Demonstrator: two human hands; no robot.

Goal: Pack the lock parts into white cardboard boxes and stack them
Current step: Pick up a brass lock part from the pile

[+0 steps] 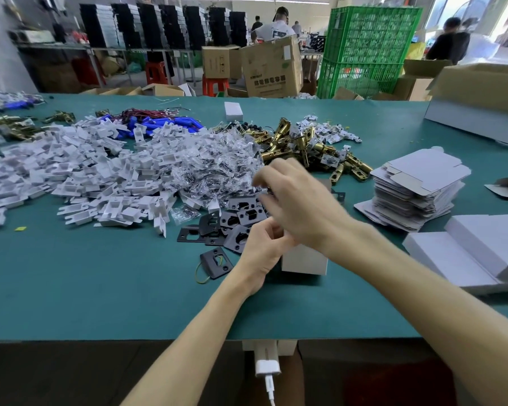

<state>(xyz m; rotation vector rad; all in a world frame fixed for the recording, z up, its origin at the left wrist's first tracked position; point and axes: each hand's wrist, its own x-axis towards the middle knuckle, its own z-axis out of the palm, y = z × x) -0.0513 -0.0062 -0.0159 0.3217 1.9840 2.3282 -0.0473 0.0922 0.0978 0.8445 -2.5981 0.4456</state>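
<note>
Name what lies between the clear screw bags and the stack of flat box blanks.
Head view: brass latch bolts lie between the screw bags and the box blanks; the right hand hangs over their near edge.

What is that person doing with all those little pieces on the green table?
Someone is packing lock parts. Their left hand holds a small white box on the green table, while the right hand reaches over the black metal plates; it is blurred, so whether it holds anything is unclear. Brass latches and flat box blanks lie nearby, and closed white boxes sit at the right.
</note>
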